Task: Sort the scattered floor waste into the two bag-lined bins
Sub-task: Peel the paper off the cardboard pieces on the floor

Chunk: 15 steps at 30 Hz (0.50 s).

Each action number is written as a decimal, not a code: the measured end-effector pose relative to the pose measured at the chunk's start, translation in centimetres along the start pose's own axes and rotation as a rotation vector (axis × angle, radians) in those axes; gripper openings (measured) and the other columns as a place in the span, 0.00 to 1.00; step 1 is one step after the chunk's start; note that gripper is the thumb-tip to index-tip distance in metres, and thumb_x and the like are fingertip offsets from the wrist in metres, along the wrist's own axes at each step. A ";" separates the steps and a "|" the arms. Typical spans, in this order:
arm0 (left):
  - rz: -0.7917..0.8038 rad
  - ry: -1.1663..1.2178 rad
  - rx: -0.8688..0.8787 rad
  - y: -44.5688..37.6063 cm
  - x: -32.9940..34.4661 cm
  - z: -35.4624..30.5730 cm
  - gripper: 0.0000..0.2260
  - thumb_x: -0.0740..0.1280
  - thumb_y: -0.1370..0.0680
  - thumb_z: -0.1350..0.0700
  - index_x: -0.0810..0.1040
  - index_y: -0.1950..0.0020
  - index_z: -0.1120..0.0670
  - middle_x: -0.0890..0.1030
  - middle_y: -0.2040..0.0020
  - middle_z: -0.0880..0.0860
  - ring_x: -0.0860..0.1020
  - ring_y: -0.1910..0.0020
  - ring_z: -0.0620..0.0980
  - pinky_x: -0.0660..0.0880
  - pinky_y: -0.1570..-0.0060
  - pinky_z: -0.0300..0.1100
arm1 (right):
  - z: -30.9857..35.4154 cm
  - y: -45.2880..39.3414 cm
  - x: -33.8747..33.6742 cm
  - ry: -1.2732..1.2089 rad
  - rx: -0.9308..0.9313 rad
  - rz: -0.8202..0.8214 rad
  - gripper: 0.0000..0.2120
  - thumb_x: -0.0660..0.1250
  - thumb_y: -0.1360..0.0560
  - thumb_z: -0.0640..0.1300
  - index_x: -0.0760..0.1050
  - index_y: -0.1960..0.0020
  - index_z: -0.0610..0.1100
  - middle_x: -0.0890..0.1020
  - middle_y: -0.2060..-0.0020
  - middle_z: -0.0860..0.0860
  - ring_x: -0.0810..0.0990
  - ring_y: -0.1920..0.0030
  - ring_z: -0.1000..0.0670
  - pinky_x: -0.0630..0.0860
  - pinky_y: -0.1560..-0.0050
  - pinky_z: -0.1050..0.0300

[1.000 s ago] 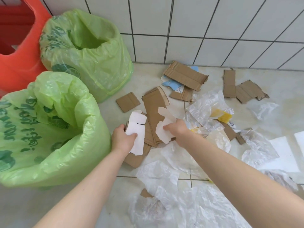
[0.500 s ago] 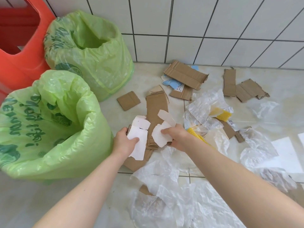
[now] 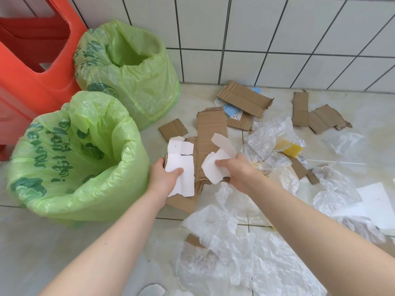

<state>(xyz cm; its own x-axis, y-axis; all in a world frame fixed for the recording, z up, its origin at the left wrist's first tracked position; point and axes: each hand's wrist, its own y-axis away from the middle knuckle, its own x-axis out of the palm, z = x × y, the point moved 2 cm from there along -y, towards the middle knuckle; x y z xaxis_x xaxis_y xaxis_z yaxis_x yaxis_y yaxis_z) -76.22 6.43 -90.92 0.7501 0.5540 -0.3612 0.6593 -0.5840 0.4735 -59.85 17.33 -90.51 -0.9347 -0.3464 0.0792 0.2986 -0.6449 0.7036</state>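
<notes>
The left hand (image 3: 163, 178) is gripping a white card scrap (image 3: 180, 167) beside the near green-bagged bin (image 3: 70, 159); the right hand (image 3: 237, 174) is pinching torn white pieces (image 3: 213, 167) over cardboard (image 3: 211, 127).

The red stool (image 3: 32, 60) is cut off at the left edge, and crumpled plastic sheets (image 3: 245, 263) hide the floor and a cardboard scrap (image 3: 193, 240) beneath them.

Glossy tiled wall (image 3: 277, 28), thin crinkled green plastic bin liners (image 3: 85, 146), matt brown corrugated cardboard (image 3: 245, 99).
</notes>
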 end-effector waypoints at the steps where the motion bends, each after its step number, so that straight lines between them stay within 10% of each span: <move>1: -0.016 0.013 0.008 0.2 -0.3 -0.2 0.10 0.70 0.26 0.62 0.75 0.47 0.55 0.81 0.50 0.52 0.79 0.52 0.54 0.76 0.54 0.46 | 0.5 0.5 -0.3 -0.012 -0.019 -0.012 0.18 0.66 0.26 0.33 0.69 0.38 0.43 0.79 0.48 0.45 0.78 0.48 0.42 0.76 0.63 0.51; 15: -0.189 0.155 0.367 11.0 -6.7 -6.6 0.10 0.70 0.27 0.62 0.76 0.48 0.52 0.82 0.53 0.46 0.81 0.53 0.44 0.77 0.56 0.40 | 6.6 11.5 -0.8 0.067 -0.430 -0.065 0.18 0.67 0.27 0.33 0.71 0.40 0.47 0.80 0.46 0.46 0.80 0.47 0.44 0.79 0.54 0.47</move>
<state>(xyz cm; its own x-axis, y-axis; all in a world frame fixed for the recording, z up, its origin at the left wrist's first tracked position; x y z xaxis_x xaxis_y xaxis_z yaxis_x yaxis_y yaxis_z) -74.33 0.19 -78.04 0.6167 0.7372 -0.2761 0.7796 -0.6206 0.0843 -56.88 14.66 -77.81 -0.9438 -0.3302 -0.0118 0.3059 -0.8869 0.3462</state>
